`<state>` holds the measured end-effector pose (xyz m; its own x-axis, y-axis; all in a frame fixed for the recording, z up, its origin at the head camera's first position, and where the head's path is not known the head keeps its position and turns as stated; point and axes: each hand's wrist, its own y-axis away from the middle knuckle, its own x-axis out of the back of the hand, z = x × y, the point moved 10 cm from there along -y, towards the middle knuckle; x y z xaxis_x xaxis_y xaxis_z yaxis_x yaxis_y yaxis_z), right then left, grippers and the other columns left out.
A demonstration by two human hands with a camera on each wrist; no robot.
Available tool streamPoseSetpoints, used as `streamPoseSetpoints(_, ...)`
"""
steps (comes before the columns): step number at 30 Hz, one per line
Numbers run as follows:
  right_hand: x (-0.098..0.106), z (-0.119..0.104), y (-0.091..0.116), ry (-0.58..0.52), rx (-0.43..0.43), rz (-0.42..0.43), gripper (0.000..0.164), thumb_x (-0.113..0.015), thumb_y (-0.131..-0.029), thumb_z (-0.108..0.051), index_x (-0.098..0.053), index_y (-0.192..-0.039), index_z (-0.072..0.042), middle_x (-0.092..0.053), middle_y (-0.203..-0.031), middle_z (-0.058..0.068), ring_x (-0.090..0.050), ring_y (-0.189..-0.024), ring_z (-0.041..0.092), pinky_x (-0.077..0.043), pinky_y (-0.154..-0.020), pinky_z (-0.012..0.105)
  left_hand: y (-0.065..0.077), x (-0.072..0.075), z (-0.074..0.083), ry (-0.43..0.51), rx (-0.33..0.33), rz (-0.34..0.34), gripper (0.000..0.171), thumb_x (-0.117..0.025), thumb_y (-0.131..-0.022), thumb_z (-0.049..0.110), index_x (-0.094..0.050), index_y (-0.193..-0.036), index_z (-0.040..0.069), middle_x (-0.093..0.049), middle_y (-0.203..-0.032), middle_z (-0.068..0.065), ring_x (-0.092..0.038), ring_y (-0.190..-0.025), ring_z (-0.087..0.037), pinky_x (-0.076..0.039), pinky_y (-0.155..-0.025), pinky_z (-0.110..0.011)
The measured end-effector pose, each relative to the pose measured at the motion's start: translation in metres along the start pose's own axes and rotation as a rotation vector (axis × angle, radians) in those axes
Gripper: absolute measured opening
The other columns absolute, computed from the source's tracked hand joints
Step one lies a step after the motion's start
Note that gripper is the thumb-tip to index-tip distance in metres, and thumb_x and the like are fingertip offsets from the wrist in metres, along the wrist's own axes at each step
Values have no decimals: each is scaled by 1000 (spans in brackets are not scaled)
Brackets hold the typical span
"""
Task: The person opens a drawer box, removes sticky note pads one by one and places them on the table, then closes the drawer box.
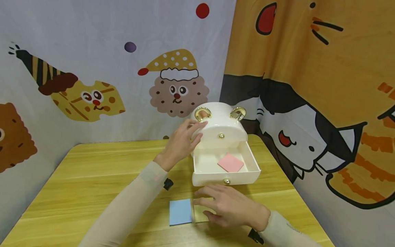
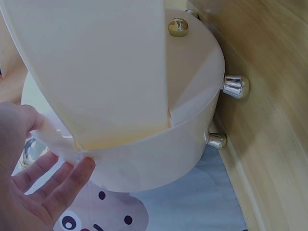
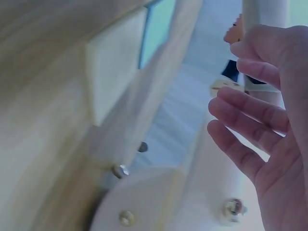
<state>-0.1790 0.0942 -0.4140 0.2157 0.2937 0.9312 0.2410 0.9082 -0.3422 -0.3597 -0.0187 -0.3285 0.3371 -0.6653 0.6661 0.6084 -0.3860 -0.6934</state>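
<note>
A white, round-topped storage box (image 1: 221, 120) with gold ear-like rings stands at the table's back, its lower drawer (image 1: 226, 177) pulled out. Inside the drawer lies a pink square sticky note (image 1: 230, 162). My left hand (image 1: 182, 142) rests against the box's upper left edge, thumb toward the front and extended fingers along the side, as the left wrist view also shows. My right hand (image 1: 228, 206) hovers in front of the drawer with relaxed fingers, holding nothing. It partly covers a pale yellow square sticky note (image 1: 201, 216) on the table. Beside that lies a blue one (image 1: 180, 212).
The box stands on a wood-grain table (image 1: 102, 178). Cartoon-printed curtains (image 1: 102, 27) hang close behind the table and along its right side. A small gold knob (image 1: 221, 136) sits on the box's upper front, and another (image 1: 226, 181) on the drawer front.
</note>
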Motion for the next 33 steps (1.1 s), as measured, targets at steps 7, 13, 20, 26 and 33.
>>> streamPoseSetpoints(7, 26, 3, -7, 20, 21, 90, 55, -95, -94, -25, -74, -145, -24, -76, -143, -3, -76, -127, 14, -67, -109, 32, 0, -1, -1, 4, 0, 1, 45, -76, -115, 17, -72, -160, 19, -71, -141, -14, -80, -120, -29, -70, -78, -38)
streamPoseSetpoints(13, 47, 11, -12, 4, 19, 134, 57, -96, -92, -20, -75, -145, -24, -78, -141, 0, -79, -123, 15, -69, -104, 32, 0, -1, -1, 1, 1, -3, 45, -76, -115, 17, -72, -160, 19, -71, -141, -14, -80, -120, -29, -70, -82, -40)
streamPoseSetpoints(20, 64, 22, -15, 6, 11, 152, 58, -99, -89, -19, -76, -142, -20, -81, -140, 4, -81, -117, 17, -69, -101, 31, 0, 0, 0, -9, 14, -13, 46, -75, -116, 18, -71, -161, 19, -71, -142, -13, -80, -120, -29, -70, -80, -38)
streamPoseSetpoints(26, 76, 32, -17, -20, -14, 163, 51, -98, -90, -18, -78, -138, -19, -81, -136, 3, -80, -118, 17, -70, -98, 30, 0, 1, 2, -13, 15, -18, 46, -76, -115, 18, -70, -162, 19, -71, -142, -14, -80, -120, -29, -70, -79, -38)
streamPoseSetpoints(33, 86, 44, -20, -13, -51, 157, 48, -97, -93, -20, -81, -138, -21, -81, -137, 3, -79, -119, 16, -69, -97, 33, -1, 0, -1, -16, 26, -26, 46, -75, -116, 19, -70, -162, 21, -71, -142, -13, -80, -120, -29, -70, -78, -39)
